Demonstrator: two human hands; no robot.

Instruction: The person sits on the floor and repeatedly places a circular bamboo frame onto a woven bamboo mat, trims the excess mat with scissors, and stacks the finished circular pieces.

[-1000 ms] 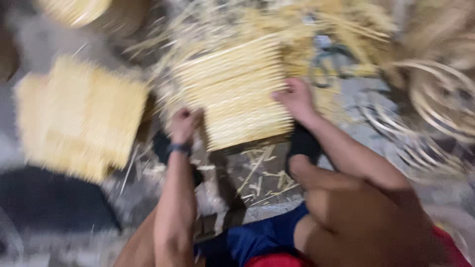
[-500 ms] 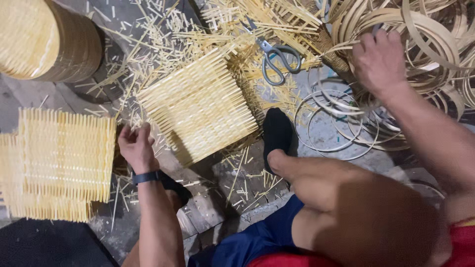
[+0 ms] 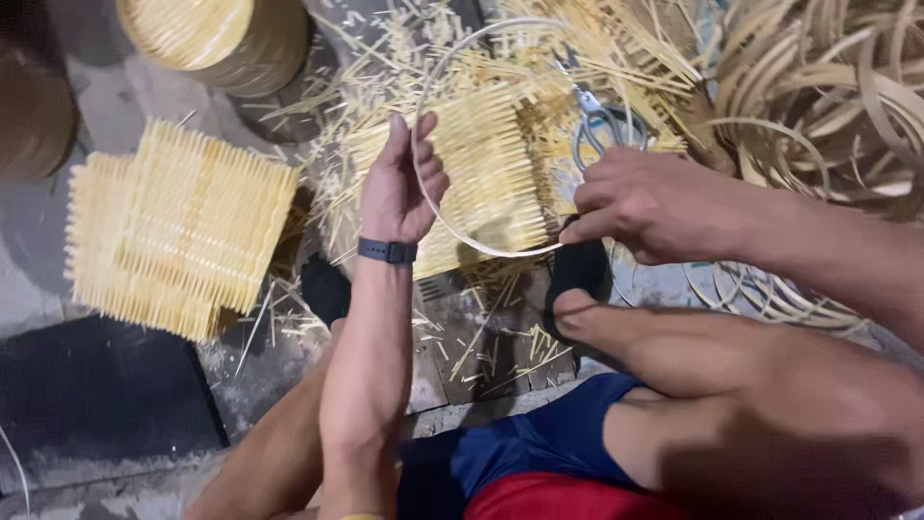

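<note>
two hands on one thin pale bamboo hoop [image 3: 452,226], held above square woven bamboo mat [image 3: 481,183]: left hand [image 3: 399,188] curled on rim, right hand [image 3: 645,202] pinching lower edge. probably light, springy, best gripped at opposite sides.

left hand [image 3: 397,188]: bare, dark band on the wrist
right hand [image 3: 643,204]: bare, no sleeve
legs: blue shorts, black socks
top: red

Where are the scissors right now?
In the head view the scissors lie upper right of centre on the loose bamboo splints, just above the right hand and beside the woven mat, left of the hoop pile.
</note>
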